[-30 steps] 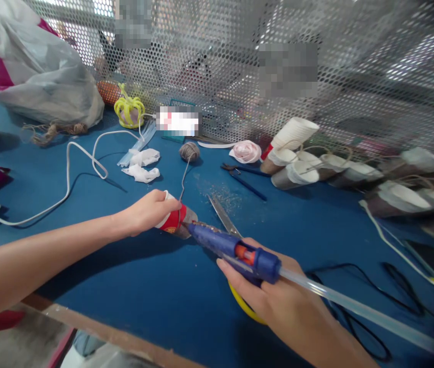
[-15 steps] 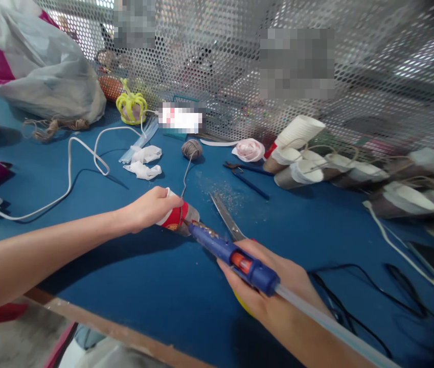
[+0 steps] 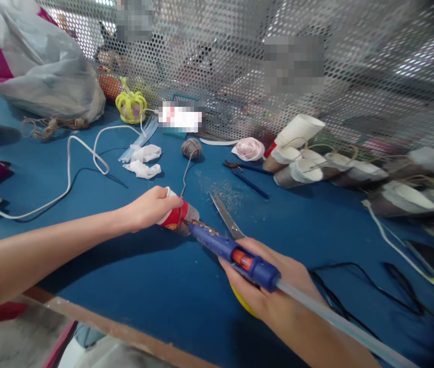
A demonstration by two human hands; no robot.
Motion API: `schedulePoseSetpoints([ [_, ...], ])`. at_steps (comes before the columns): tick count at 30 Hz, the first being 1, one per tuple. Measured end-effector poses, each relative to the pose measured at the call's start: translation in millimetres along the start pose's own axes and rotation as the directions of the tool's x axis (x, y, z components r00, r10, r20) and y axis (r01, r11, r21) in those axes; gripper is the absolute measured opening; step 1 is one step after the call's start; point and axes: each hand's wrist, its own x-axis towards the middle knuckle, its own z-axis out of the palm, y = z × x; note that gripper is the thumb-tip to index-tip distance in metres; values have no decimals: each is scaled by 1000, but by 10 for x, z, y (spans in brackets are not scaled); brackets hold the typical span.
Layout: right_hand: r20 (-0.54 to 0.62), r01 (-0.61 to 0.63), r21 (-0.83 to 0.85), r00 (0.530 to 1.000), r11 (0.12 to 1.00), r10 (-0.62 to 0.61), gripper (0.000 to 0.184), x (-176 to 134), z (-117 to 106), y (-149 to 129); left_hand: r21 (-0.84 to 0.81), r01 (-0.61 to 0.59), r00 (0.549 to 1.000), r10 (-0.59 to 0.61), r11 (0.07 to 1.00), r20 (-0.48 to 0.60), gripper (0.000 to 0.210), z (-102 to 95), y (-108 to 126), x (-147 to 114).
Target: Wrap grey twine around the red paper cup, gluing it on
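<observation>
My left hand [image 3: 153, 208] is closed around a red and white paper cup [image 3: 171, 219] lying on its side, its end toward the right partly wrapped in grey yarn. From the cup a strand runs back to a small ball of grey yarn [image 3: 191, 148]. In my right hand [image 3: 266, 276] is a blue hot glue gun [image 3: 217, 243], with a long clear glue stick [image 3: 327, 309] sticking out of its rear. The gun's nozzle meets the cup at the yarn's edge. Beneath the gun lie scissors [image 3: 226, 217], their handles mostly hidden by my right hand.
Blue-handled pliers [image 3: 249, 179] and a pink ribbon roll [image 3: 250, 148] lie behind. Several cups [image 3: 303, 171] with string handles line the right. A black cord [image 3: 358, 266], white cable [image 3: 69, 174], crumpled white scraps [image 3: 143, 168] and a plastic bag [image 3: 55, 76] surround the blue table [image 3: 132, 306].
Hardly anything differs. The glue gun's rear and my right hand have shifted very slightly, while the nozzle stays at the cup and my left hand keeps its hold.
</observation>
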Motion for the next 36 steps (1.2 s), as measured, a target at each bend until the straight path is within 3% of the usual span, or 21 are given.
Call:
schedulePoseSetpoints([
  [5, 67, -133, 75, 990, 988, 128, 9, 23, -36, 56, 72, -27, 999, 29, 997, -22, 18, -4, -5, -15],
  [10, 81, -71, 122, 995, 990, 61, 16, 107, -114, 79, 177, -72, 997, 77, 981, -21, 21, -16, -15, -28],
  [15, 109, -86, 162, 992, 983, 68, 17, 130, -129, 90, 239, -87, 995, 98, 967, -35, 24, -22, -21, -30],
  [21, 132, -168, 189, 981, 968, 144, 12, 78, -86, 73, 138, -69, 998, 66, 988, 25, 21, -15, -15, -39],
  [27, 150, -219, 126, 968, 967, 200, 13, 61, -87, 36, 138, -65, 998, 67, 988, -16, 18, -10, -6, -34],
  [32, 131, -173, 82, 978, 981, 162, 13, 29, -76, 21, 137, -69, 997, 72, 988, -13, 18, -9, -6, -33],
  [36, 92, -63, 48, 994, 997, 59, 8, 16, -56, 15, 133, -68, 997, 71, 989, -13, 17, -13, -10, -24],
])
